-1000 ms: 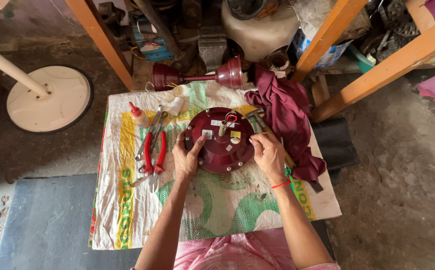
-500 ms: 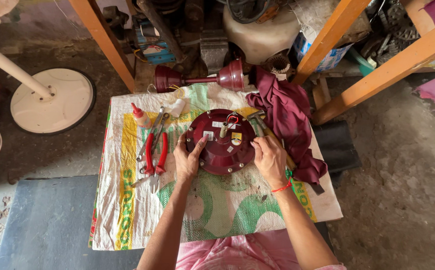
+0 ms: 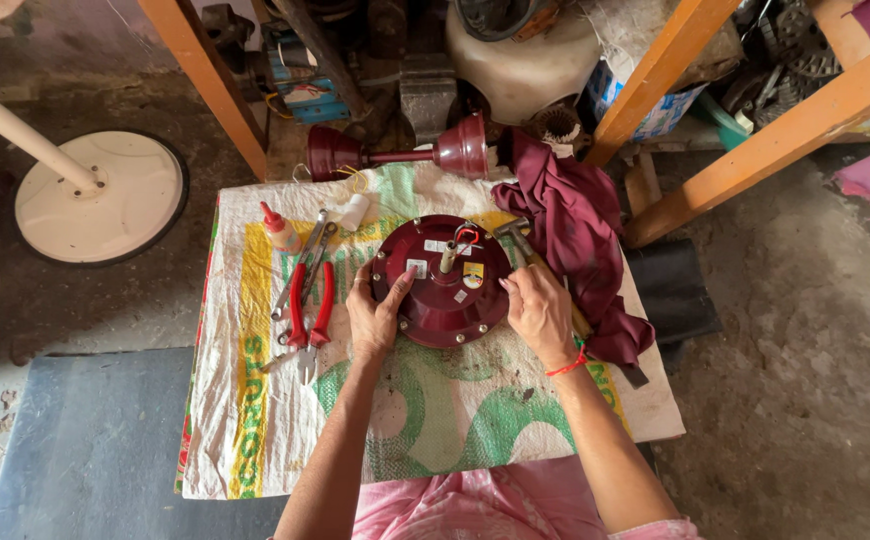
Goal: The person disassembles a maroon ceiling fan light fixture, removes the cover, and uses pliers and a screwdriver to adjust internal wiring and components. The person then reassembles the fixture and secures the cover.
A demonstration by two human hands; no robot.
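A round maroon fan motor housing (image 3: 445, 290) with a short shaft and small stickers lies flat on a woven sack (image 3: 435, 420) that covers a low table. My left hand (image 3: 377, 315) grips its left rim, fingers curled over the edge. On the right rim rests my right hand (image 3: 538, 310), a red thread around its wrist. Both hands hold the housing between them.
Red-handled pliers (image 3: 310, 310), a small bottle with a red cap (image 3: 280, 230) and a hammer (image 3: 520, 245) lie beside the housing. A maroon cloth (image 3: 580, 230) drapes the right edge. A maroon rod with two canopies (image 3: 405, 155) lies behind. A white stand base (image 3: 100, 195) sits far left.
My hands have shifted slightly on the housing's rim, which has turned a little. Everything else on the table stays where it was.
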